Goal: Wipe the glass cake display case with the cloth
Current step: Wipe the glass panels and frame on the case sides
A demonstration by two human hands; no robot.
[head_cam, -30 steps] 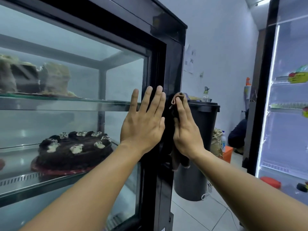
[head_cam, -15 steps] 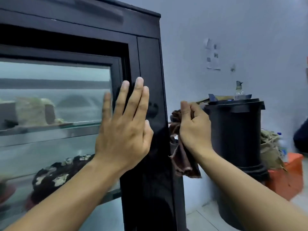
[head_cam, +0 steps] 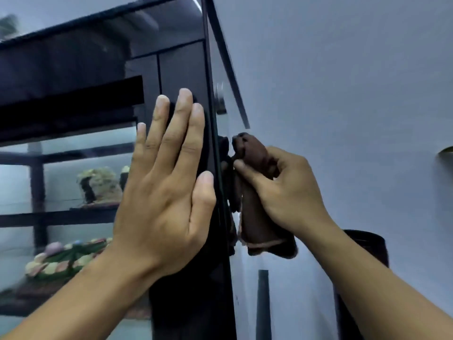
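Note:
The black-framed glass cake display case (head_cam: 181, 69) fills the left half of the head view. My left hand (head_cam: 166, 192) lies flat with straight fingers against its black corner post. A brown cloth (head_cam: 257, 209) is bunched in my right hand (head_cam: 286, 190), which grips it and holds it against the case's glossy right side panel, just round the corner from the left hand. The cloth's lower end hangs free below the fist.
Behind the front glass, a cake (head_cam: 100, 185) sits on an upper shelf and a decorated cake (head_cam: 63, 258) on a lower one. A black bin (head_cam: 367, 244) stands at the lower right behind my right forearm. A pale wall (head_cam: 355, 82) lies beyond the case.
The view has tilted upward and swung toward the case's corner. Both hands have moved higher up the post, and the right hand now bunches the cloth more tightly against the side panel.

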